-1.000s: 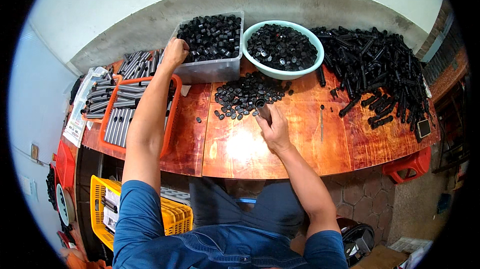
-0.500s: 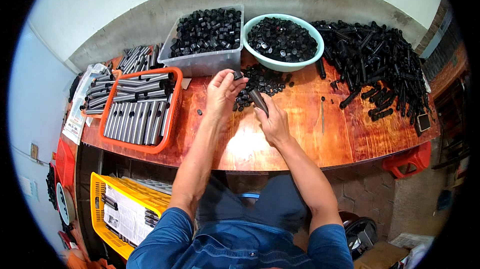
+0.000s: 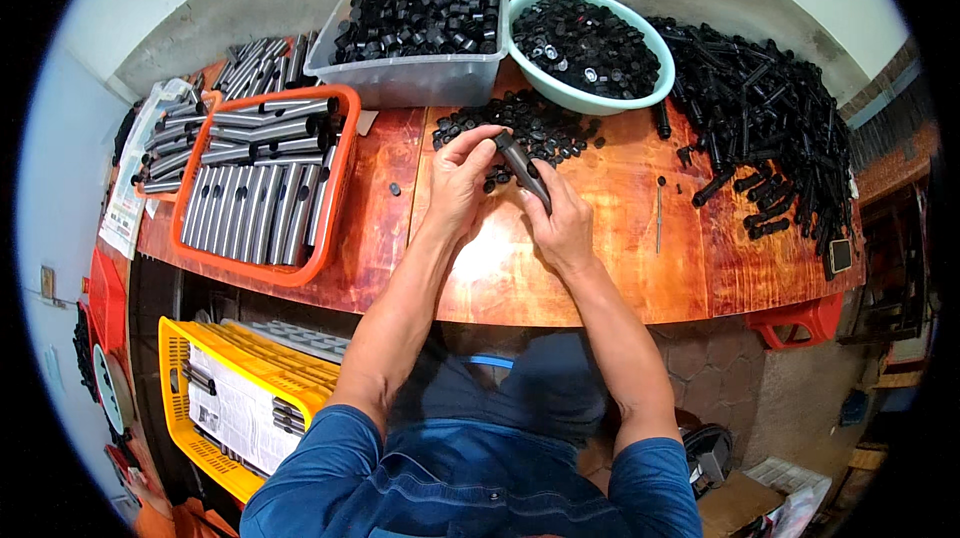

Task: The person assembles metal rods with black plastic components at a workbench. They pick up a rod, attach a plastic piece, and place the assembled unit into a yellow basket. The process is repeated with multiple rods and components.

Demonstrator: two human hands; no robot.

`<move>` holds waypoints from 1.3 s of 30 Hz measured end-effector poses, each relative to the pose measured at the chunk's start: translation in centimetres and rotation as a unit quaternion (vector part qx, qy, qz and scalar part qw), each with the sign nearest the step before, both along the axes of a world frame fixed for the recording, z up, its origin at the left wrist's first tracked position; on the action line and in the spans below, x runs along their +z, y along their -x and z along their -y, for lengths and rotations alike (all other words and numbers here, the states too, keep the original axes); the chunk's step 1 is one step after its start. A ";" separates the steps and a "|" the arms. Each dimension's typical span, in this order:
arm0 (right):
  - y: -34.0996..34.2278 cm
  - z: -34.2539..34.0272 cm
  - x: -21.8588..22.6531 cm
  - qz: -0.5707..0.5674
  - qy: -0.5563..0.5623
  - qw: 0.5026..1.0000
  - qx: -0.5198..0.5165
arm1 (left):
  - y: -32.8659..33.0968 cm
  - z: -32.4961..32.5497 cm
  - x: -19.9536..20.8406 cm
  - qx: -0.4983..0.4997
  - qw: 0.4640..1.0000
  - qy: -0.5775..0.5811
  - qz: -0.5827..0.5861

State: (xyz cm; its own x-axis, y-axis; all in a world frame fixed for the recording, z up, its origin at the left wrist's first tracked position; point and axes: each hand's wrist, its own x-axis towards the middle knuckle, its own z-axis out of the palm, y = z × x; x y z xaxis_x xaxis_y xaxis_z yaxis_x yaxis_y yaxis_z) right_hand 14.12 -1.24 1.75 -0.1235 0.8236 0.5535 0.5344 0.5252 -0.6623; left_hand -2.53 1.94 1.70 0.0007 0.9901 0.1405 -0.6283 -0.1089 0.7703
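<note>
A dark metal tube (image 3: 523, 171) slants over the table in front of me, with a round hole in its side. My right hand (image 3: 562, 226) is closed around its lower, nearer end. At the upper end, my left hand (image 3: 462, 178) pinches a short black cap (image 3: 502, 140) against the tube's mouth. How far the cap sits on the tube cannot be made out. Just beyond my hands lies a scatter of small black discs (image 3: 535, 128). The orange basket (image 3: 345, 183) of silver tubes stands to the left of my left hand.
At the back are a clear bin (image 3: 420, 83) of black caps and a pale blue basin (image 3: 570, 120) of small black parts. A heap of black tubular parts (image 3: 760, 108) fills the right. A thin metal tool (image 3: 659, 218) lies nearer. Below left sits a yellow crate (image 3: 180, 408); another person's orange sleeve (image 3: 185, 518) shows.
My left hand has brought the black cap onto the tube's upper end; before, cap and tube were slightly apart. The whole view has shifted, with the table's contents higher in the picture.
</note>
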 end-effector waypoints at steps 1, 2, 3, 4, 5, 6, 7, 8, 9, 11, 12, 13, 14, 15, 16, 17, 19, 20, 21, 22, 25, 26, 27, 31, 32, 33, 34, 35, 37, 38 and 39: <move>0.1 -0.1 -0.1 0.007 -0.015 1.000 -0.003 | 0.1 -0.2 -0.4 0.007 1.000 0.001 -0.011; 0.2 -0.1 0.0 0.007 -0.018 1.000 -0.004 | 0.2 -0.4 -0.7 0.013 1.000 0.001 -0.022; 0.3 0.0 0.2 0.007 -0.021 1.000 -0.005 | 0.3 -0.4 -0.6 0.014 0.999 0.016 -0.037; 0.4 0.0 0.3 0.007 -0.024 1.000 -0.006 | 0.3 -0.6 -1.0 0.013 0.999 0.017 -0.039; 0.3 -0.1 0.0 0.009 -0.031 0.999 -0.006 | 0.3 -0.7 -1.2 0.009 0.999 0.017 -0.043; 0.3 -0.3 -0.3 0.011 -0.039 0.999 -0.007 | 0.1 -0.8 -1.4 0.006 0.999 0.017 -0.046; 0.2 -0.4 -0.5 0.013 -0.046 0.999 -0.008 | -0.1 -0.7 -1.5 0.010 0.999 0.013 -0.044; 0.2 -0.4 -0.5 0.022 -0.052 0.998 -0.010 | -0.2 -0.5 -0.9 -0.001 1.000 0.013 -0.020; 0.3 -0.3 -0.3 0.031 -0.057 0.998 -0.012 | -0.2 -0.3 -0.3 -0.013 1.000 0.013 0.004; 0.4 -0.1 0.0 0.066 -0.070 0.995 -0.011 | -0.2 -0.2 -0.1 -0.029 0.995 0.035 0.086; 0.5 0.1 0.2 0.091 -0.078 0.993 -0.008 | -0.2 -0.2 -0.2 -0.041 0.992 0.048 0.112; 0.5 0.1 0.2 0.116 -0.086 0.989 -0.005 | -0.1 -0.1 -0.1 -0.053 0.987 0.060 0.138; 0.5 0.1 0.1 0.116 -0.092 0.989 -0.005 | 0.0 -0.1 -0.2 -0.066 0.981 0.073 0.164; 0.6 0.1 0.0 0.117 -0.098 0.988 -0.004 | 0.0 -0.1 -0.4 -0.095 0.973 0.095 0.188; 0.6 0.0 -0.1 0.117 -0.104 0.988 -0.004 | 0.0 0.0 -0.4 -0.118 0.968 0.107 0.193; 0.6 0.0 -0.3 0.110 -0.100 0.989 -0.004 | -0.2 0.2 0.4 -0.141 0.963 0.118 0.198; 0.6 -0.1 -0.7 0.096 -0.093 0.991 -0.004 | -0.2 0.2 0.2 -0.186 0.954 0.116 0.203; 0.7 -0.1 -0.8 0.087 -0.083 0.993 0.000 | 0.0 0.1 0.1 -0.200 0.952 0.113 0.202; 0.7 -0.1 -0.9 0.079 -0.073 0.994 0.005 | 0.1 0.1 0.0 -0.214 0.949 0.110 0.202; 0.7 0.0 -0.9 0.070 -0.062 0.996 0.009 | 0.3 0.1 0.0 -0.228 0.947 0.107 0.202; 0.3 -0.1 -1.3 0.036 -0.024 0.998 0.039 | 0.6 -0.3 -0.9 -0.256 0.941 0.090 0.204; 0.2 0.0 -1.1 0.027 -0.004 0.998 0.051 | 0.6 -0.2 -0.8 -0.261 0.939 0.088 0.205; 0.1 0.1 -0.7 0.019 0.016 0.998 0.062 | 0.7 -0.1 -0.8 -0.267 0.937 0.087 0.207; -0.7 0.0 -0.6 -0.032 0.120 0.986 0.110 | 0.8 0.1 -0.6 -0.300 0.923 0.076 0.227; -0.7 0.0 -0.5 -0.047 0.134 0.982 0.122 | 0.9 0.1 -0.7 -0.310 0.919 0.072 0.234; -0.6 0.1 -0.1 -0.063 0.148 0.978 0.133 | 1.1 -0.1 -1.1 -0.322 0.916 0.055 0.234; -0.7 0.2 0.1 -0.079 0.162 0.973 0.144 | 1.3 -0.3 -1.8 -0.334 0.912 0.037 0.234; -0.8 0.2 0.0 -0.084 0.178 0.968 0.158 | 1.4 -0.3 -1.8 -0.347 0.908 0.019 0.234; -1.2 0.0 -0.3 -0.093 0.209 0.956 0.186 | 1.5 -0.2 -1.7 -0.349 0.908 0.016 0.231; -1.1 0.1 -0.2 -0.081 0.202 0.962 0.162 | 1.4 -0.2 -1.3 -0.351 0.908 0.015 0.229; -0.8 0.3 -0.1 -0.069 0.195 0.969 0.137 | 1.1 -0.2 -1.1 -0.315 0.921 0.033 0.227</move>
State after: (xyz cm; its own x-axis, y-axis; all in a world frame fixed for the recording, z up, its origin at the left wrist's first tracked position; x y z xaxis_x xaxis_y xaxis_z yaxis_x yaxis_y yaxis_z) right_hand 14.96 -1.53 1.70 -0.3138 0.9205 0.2329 0.3018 0.3293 -0.8947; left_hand -3.68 2.13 0.63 0.5340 0.8199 0.2066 -0.8098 0.4256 0.4039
